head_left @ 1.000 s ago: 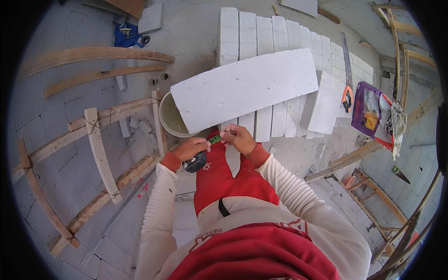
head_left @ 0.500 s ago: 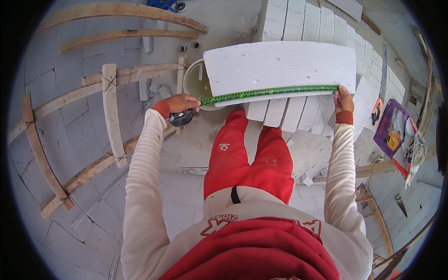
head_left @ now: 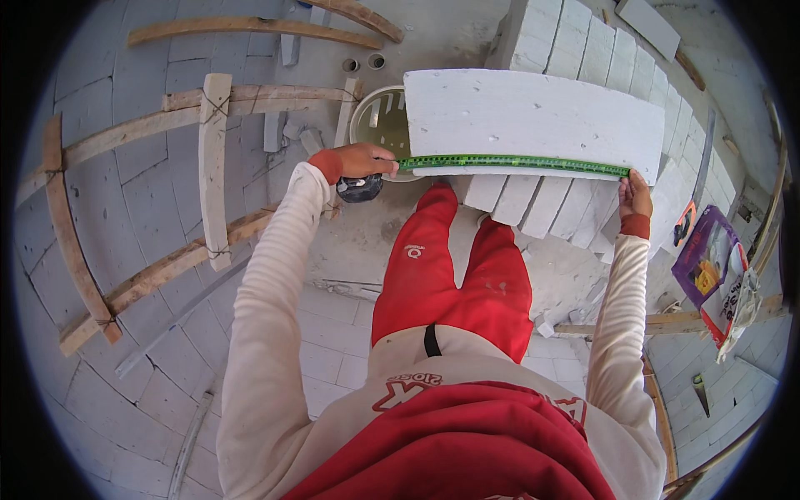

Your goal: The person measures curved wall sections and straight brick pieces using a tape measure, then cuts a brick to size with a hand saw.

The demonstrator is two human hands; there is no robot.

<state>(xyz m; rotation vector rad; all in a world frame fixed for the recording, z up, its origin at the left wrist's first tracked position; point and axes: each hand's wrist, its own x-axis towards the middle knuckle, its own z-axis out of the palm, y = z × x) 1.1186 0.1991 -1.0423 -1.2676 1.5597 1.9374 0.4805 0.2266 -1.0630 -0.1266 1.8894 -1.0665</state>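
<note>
A green tape measure (head_left: 508,162) stretches along the near long edge of a white building block (head_left: 533,112). The block lies across the top of a stack of similar blocks (head_left: 533,202). My left hand (head_left: 367,160) is closed at the tape's left end, beyond the block's edge, with the dark tape case (head_left: 360,190) hanging just under the fingers. At the block's near right corner, my right hand (head_left: 635,196) pinches the tape's other end against the block. My fingertips there are partly hidden.
A round tub (head_left: 364,125) of murky water stands behind my left hand. Wooden battens (head_left: 215,171) are tied against the block wall at left. A handsaw (head_left: 685,223) leans by the stack at right, near a purple printed bag (head_left: 704,258).
The view has shifted, so the block, tub and both hands appear farther right. The tape stays stretched between my hands along the block.
</note>
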